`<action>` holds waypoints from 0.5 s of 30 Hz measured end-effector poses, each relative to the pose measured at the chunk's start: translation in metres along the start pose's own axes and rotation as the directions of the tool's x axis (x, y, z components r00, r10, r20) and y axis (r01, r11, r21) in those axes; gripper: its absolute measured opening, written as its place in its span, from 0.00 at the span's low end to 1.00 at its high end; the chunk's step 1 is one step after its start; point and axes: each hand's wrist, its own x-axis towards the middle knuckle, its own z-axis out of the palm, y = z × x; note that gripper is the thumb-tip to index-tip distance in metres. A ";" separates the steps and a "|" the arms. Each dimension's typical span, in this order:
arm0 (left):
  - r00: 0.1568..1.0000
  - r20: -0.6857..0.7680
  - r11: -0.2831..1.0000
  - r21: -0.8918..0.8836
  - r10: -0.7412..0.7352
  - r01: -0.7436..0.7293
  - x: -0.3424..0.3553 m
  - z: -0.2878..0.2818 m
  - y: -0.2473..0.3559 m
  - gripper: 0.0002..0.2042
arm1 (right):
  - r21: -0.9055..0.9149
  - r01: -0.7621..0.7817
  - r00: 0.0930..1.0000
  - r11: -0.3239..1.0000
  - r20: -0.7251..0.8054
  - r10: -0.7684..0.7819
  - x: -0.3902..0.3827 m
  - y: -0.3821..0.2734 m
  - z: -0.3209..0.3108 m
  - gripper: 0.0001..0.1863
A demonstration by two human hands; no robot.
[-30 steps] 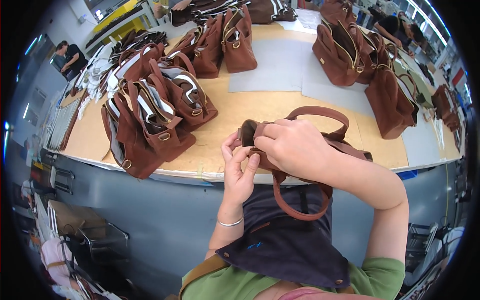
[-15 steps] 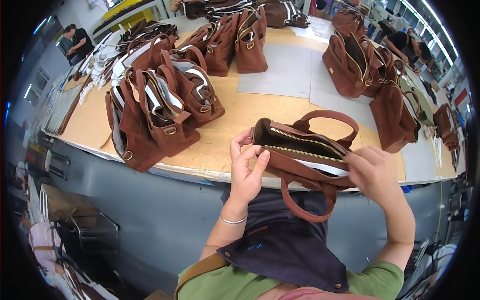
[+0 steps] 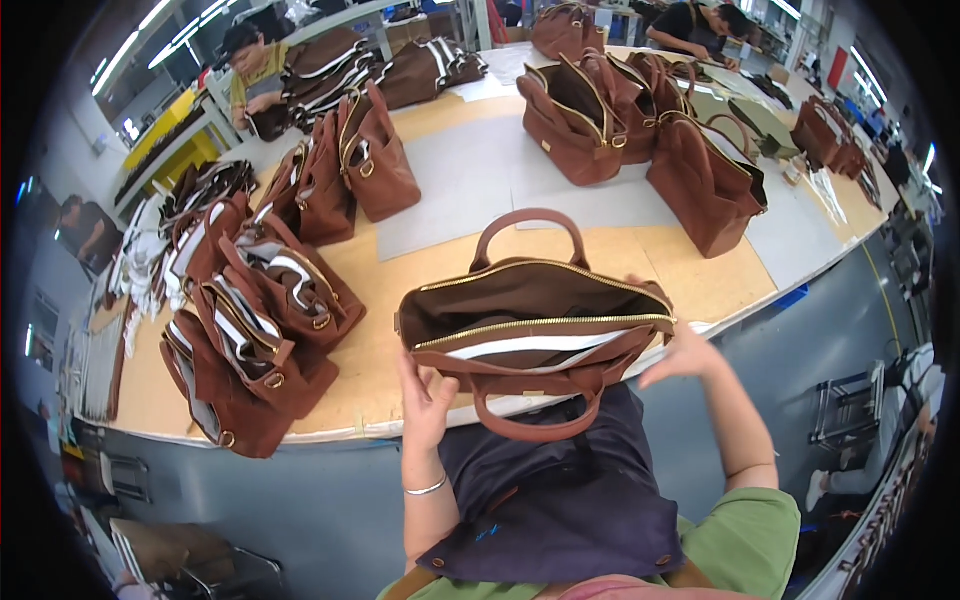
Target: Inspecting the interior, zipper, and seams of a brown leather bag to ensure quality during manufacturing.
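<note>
I hold a brown handbag (image 3: 535, 357) at the near table edge, its zipped top spread open on a dark lining and a white strip, with one looped handle standing up at the far side and the other hanging toward me. My left hand (image 3: 428, 395) grips the bag's left end, thumb on the near side. My right hand (image 3: 675, 350) is at the right end, its fingers partly hidden behind the bag and zipper end.
Similar bags crowd the table (image 3: 410, 240) at left (image 3: 250, 400) and back right (image 3: 705, 195), beside white strips and dark piles (image 3: 430, 75). Co-workers (image 3: 255, 90) (image 3: 700, 30) work beyond. Stools (image 3: 835, 410) stand on the floor.
My hands have spread to the bag's two ends, and the bag now sits wide open and more level. My right hand has moved rightward from its top. The view has shifted.
</note>
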 end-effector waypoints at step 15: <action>0.969 0.248 0.987 0.157 -0.005 -0.035 0.063 0.078 0.034 0.27 | -0.086 0.554 -0.028 0.828 -0.996 -0.085 0.034 -0.010 -0.043 0.29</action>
